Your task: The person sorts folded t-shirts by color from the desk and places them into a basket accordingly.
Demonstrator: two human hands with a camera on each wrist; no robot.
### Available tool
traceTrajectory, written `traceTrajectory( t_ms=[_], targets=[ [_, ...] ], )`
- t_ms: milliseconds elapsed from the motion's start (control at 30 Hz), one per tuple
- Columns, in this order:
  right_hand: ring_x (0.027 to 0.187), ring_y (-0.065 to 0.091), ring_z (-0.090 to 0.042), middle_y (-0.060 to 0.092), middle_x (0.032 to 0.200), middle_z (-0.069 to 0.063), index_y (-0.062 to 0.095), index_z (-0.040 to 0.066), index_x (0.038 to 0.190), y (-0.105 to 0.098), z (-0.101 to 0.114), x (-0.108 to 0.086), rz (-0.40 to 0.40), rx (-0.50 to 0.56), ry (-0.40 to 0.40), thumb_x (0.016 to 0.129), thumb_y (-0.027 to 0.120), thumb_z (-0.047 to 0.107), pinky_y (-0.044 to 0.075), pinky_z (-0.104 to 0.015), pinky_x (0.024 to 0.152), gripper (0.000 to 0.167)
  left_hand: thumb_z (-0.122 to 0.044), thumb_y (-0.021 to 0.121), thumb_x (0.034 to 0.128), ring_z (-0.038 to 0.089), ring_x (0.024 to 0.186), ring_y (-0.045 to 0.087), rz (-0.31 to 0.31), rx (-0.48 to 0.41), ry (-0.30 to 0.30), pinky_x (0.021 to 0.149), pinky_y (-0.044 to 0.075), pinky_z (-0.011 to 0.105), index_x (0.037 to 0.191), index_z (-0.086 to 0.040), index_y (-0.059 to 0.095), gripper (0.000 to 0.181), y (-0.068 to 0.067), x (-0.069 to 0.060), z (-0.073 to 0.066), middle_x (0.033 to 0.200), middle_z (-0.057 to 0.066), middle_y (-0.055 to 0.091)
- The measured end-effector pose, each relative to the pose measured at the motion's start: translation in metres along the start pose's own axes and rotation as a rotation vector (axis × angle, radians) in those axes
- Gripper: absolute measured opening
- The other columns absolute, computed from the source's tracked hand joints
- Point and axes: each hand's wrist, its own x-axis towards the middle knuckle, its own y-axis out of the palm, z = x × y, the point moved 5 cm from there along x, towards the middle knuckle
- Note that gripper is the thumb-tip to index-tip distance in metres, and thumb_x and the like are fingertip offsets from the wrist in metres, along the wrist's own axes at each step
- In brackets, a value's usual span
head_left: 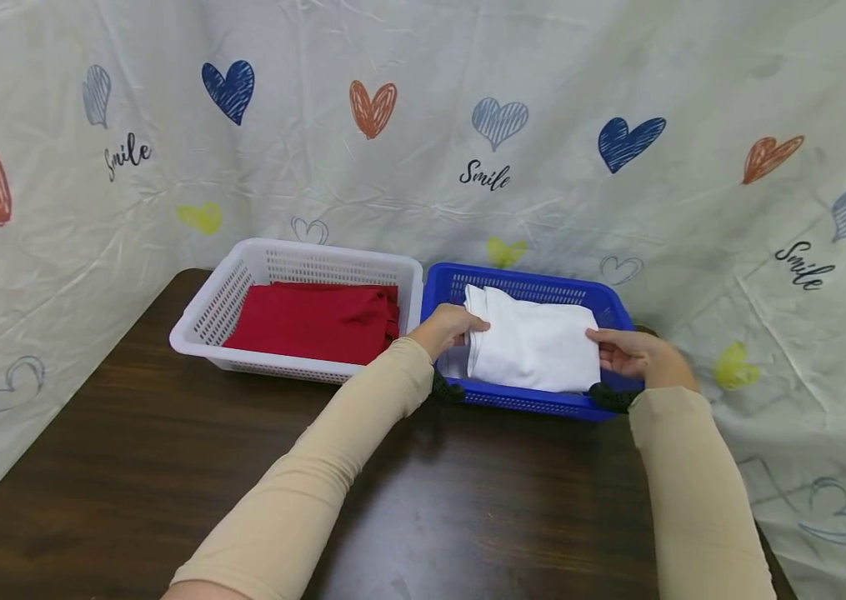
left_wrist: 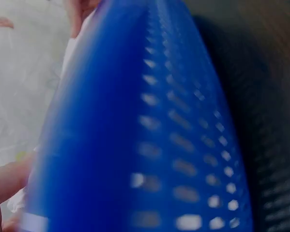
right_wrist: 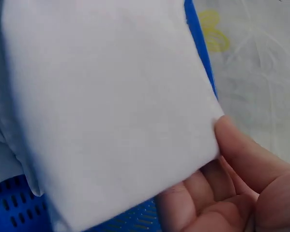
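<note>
A folded white cloth (head_left: 535, 342) is held over the blue basket (head_left: 528, 400), one hand at each side. My left hand (head_left: 453, 325) pinches its left edge, thumb on top. At the opposite edge, my right hand (head_left: 628, 350) grips the cloth between thumb and curled fingers; the right wrist view shows this pinch on the white cloth (right_wrist: 120, 111) near its corner. In the left wrist view the wall of the blue basket (left_wrist: 96, 121) fills most of the picture, and only part of the left hand (left_wrist: 9, 183) shows behind its rim.
To the left of the blue basket stands a white basket (head_left: 201, 346) with folded red cloth (head_left: 310, 321) inside. Both are on a dark wooden table (head_left: 167, 458). A pale curtain (head_left: 423, 150) printed with hearts hangs behind and beside the table.
</note>
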Motion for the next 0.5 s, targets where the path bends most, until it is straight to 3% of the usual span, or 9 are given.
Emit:
traceTrajectory(
  t_ms=[133,267,500],
  targets=[
    [0.078,0.071,-0.011,0.075,0.081,-0.001,0.073,0.011,0.079,-0.001,-0.004,0.002,0.013,-0.033,0.002,0.104,0.047,0.012,0.061,-0.026,0.075,0.036,-0.021,0.076,0.0882,0.014,0.058,0.039,0.010,0.123,-0.036,0.061,0.035,0.028,0.137,-0.008,0.057,0.054,0.001,0.003,0.006,0.069,0.002,0.047],
    [0.078,0.072,-0.011,0.075,0.080,0.000,0.073,0.012,0.079,-0.002,-0.005,0.002,-0.004,-0.072,-0.013,0.103,0.048,0.010,0.061,-0.026,0.075,0.035,-0.027,0.075,0.0890,0.015,0.061,0.039,0.018,0.212,-0.049,0.056,0.032,0.026,0.148,-0.016,0.048,0.065,0.002,0.006,0.009,0.075,0.005,0.051],
    [0.081,0.072,-0.011,0.075,0.083,0.002,0.075,0.014,0.080,0.002,-0.005,0.001,0.026,-0.111,-0.032,0.104,0.045,0.007,0.061,-0.026,0.077,0.039,-0.026,0.074,0.0898,0.018,0.074,0.045,0.028,0.255,-0.073,0.059,0.036,0.026,0.142,-0.014,0.053,0.057,0.002,0.011,0.011,0.093,0.008,0.055]
  ],
)
